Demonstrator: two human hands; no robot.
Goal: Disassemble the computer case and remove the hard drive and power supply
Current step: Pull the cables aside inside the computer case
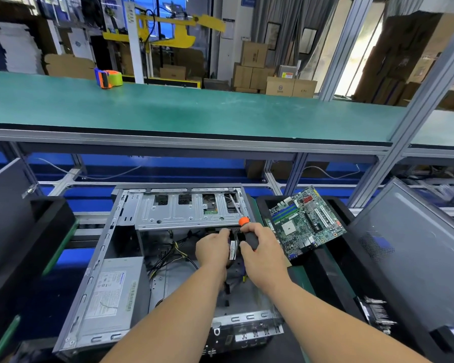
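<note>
An open grey computer case [108, 239] lies on its side in front of me. The power supply [113, 297], a grey box with a white label, sits in its near left corner. A metal drive cage [178, 213] spans the far end, and a hard drive [209, 205] shows through a cage opening. My left hand [212, 248] pinches a bundle of cables [233, 243] just under the cage. My right hand [260, 247] grips a screwdriver [244, 221] with a black and orange handle, its shaft pointing up toward the cage's right end.
A removed motherboard [307, 221] rests on a black tray [333, 258] to the right. Grey case panels lean at the right [414, 258] and left [5, 205]. Loose black and yellow wires [173, 252] lie inside the case. A tape dispenser [108, 78] stands on the green shelf [194, 111] above.
</note>
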